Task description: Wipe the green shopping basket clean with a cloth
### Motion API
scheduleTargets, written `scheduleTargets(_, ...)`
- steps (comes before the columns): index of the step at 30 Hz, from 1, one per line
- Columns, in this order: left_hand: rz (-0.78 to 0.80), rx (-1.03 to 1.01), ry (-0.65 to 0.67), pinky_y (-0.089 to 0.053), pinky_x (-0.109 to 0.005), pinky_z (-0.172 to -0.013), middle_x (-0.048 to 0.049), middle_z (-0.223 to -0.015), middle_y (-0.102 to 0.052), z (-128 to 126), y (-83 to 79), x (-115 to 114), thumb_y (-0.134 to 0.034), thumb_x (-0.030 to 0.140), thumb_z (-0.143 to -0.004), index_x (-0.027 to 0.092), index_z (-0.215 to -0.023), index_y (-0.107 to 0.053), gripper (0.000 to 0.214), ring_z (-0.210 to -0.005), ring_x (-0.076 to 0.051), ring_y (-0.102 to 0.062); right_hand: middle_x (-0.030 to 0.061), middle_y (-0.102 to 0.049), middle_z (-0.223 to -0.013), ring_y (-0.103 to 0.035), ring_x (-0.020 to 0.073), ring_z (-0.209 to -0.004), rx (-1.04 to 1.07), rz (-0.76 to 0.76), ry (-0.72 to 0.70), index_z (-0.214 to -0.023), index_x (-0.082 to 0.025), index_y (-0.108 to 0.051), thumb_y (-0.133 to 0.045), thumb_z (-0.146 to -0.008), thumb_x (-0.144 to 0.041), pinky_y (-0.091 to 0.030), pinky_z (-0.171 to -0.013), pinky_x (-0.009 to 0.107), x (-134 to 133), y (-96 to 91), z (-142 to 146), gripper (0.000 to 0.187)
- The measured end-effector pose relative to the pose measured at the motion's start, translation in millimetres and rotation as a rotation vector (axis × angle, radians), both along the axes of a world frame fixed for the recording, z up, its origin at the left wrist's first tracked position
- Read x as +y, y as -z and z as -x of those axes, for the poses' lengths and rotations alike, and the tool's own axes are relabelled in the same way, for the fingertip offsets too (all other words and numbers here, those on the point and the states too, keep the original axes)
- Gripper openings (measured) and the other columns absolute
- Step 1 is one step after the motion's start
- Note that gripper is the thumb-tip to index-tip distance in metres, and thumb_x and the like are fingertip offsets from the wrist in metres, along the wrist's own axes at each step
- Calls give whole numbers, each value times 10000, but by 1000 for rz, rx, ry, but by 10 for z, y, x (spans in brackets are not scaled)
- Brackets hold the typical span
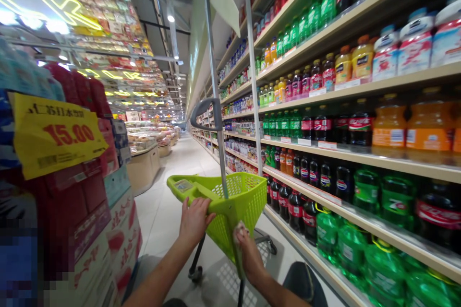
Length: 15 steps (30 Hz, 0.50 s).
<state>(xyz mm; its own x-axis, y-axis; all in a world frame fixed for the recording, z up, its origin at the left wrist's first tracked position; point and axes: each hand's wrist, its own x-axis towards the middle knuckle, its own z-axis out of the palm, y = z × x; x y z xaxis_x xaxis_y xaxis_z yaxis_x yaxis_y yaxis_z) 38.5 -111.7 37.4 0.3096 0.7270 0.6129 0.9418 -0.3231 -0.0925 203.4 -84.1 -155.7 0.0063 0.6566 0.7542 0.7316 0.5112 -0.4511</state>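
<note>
A small lime-green plastic shopping cart [248, 205] on dark wheeled legs stands before me. My left hand [195, 220] grips its upper rim, fingers over the edge and thumb against the side. Lower and to the right, my right hand [249, 252] is closed on a crumpled whitish cloth [239, 231], pressed against the narrow end panel of the basket. A grey metal pole [212, 57] rises from the cart, with a dark grey loop handle [208, 115] partway up and a pale flag [224, 2] at its top.
Shelves of bottled drinks [324, 172] run along the right side. Stacked boxes [122, 230] with a yellow price sign [59, 134] stand close on the left. A tiled aisle [180, 153] stretches ahead past display counters [144, 168]. My knee [304, 283] shows at the bottom.
</note>
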Motion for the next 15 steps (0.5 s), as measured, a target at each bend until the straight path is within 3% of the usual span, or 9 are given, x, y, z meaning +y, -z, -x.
scheduleTargets(2,-11,-8,-5,-205,-462,-989,-54,-1029,-632,-69,5,-11,-472,262,-784,209,-1014,-547,247,-1030,-228,-520,131,-438,-1309,-375,238,-1225,59,-16,43,-1222,-149,-480,-326,-742,6,-385,-957,429,14,-202,-116,527)
scheduleTargets(4,-17,-14,-9,-209,-464,-988,-61,-993,-639,-163,1,-20,-473,257,-775,198,-1000,-557,248,-1014,-237,-527,127,-389,-1346,-314,225,-1262,98,-59,23,-1259,-141,-436,-341,-737,-12,-340,-992,427,50,-603,-171,545)
scheduleTargets(6,8,-9,11,-201,-466,-997,-66,-963,-647,-238,-23,-18,-475,264,-766,190,-1001,-564,262,-996,-242,-538,87,-425,-1327,-338,198,-1251,71,-101,-82,-1236,-178,-459,-381,-716,-27,-325,-1008,396,86,-1014,-177,548)
scheduleTargets(8,76,10,82,-171,-464,-1023,-66,-1016,-643,-245,-66,7,-470,283,-765,198,-1068,-539,322,-1019,-231,-536,65,-516,-1244,-425,185,-1189,46,-113,-184,-1141,-193,-538,-411,-681,-33,-344,-996,366,111,-1300,-190,504)
scheduleTargets(10,148,12,113,-135,-482,-1042,-75,-1180,-574,-171,-113,54,-465,323,-764,210,-1179,-466,430,-1125,-232,-476,69,-589,-1139,-502,189,-1106,67,-105,-219,-1025,-182,-597,-417,-672,-53,-378,-965,363,118,-1442,-246,417)
scheduleTargets(15,282,2,-46,-142,-534,-1032,-103,-1421,-269,70,-126,132,-477,443,-719,184,-1307,-328,660,-1317,-272,-196,57,-643,-1010,-574,187,-979,166,-70,-260,-931,-183,-614,-383,-711,-99,-437,-883,357,62,-1552,-385,329)
